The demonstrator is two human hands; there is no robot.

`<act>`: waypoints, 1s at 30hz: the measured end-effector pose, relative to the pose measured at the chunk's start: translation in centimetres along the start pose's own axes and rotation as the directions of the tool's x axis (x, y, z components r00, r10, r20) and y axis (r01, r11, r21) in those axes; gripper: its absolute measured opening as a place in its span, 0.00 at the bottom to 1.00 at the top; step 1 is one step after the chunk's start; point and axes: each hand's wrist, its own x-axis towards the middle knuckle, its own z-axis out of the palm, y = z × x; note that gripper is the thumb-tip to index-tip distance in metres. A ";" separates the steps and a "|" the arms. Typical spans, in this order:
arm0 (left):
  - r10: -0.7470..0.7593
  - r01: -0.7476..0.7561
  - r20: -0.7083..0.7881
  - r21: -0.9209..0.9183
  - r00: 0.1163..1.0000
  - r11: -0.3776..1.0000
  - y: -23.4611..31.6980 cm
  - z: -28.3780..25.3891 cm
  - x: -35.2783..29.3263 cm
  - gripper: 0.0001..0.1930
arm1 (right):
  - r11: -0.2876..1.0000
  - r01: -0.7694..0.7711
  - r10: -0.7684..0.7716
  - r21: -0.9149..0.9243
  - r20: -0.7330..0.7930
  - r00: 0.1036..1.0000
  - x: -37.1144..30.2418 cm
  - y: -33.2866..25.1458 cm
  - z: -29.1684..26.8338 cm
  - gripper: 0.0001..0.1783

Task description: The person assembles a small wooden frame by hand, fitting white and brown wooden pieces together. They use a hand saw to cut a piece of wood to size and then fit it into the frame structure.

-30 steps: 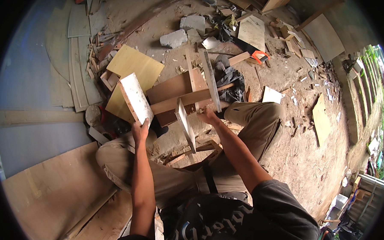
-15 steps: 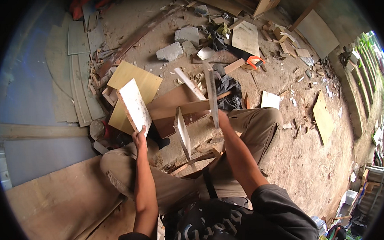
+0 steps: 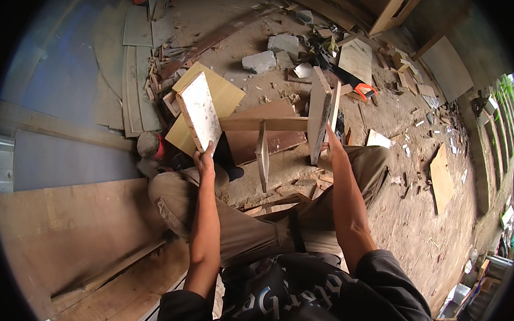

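Note:
I hold up a wooden shelf-like frame (image 3: 284,124) above my lap. My left hand (image 3: 204,157) is closed on the near lower end of its left board, a white, stained panel (image 3: 200,112). My right hand (image 3: 331,142) grips the right side by an upright board (image 3: 318,114); that board partly hides the fingers. A narrow plank runs between the two end boards, and a shorter divider board (image 3: 262,156) stands off its middle. Beside the right board a pale strip of wood (image 3: 335,103) shows, its lower part hidden.
Beneath lie a yellowish board (image 3: 228,93) and a brown panel (image 3: 252,146). Farther off are grey blocks (image 3: 260,62) and a saw with an orange handle (image 3: 364,92). Wood scraps litter the floor; a loose board (image 3: 441,179) lies at right. A large wooden panel (image 3: 70,227) stretches along my left.
The frame has turned in my hands: the right board, thin and edge-on before, now shows a broad face. The pale strip has shifted beside that board. My view has moved too.

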 end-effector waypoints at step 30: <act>0.061 0.716 0.807 -0.553 0.587 0.426 -0.7 -0.7 9.3 0.29 | 0.531 0.691 -0.611 -0.491 0.343 0.714 -12.5 -7.5 3.0 0.26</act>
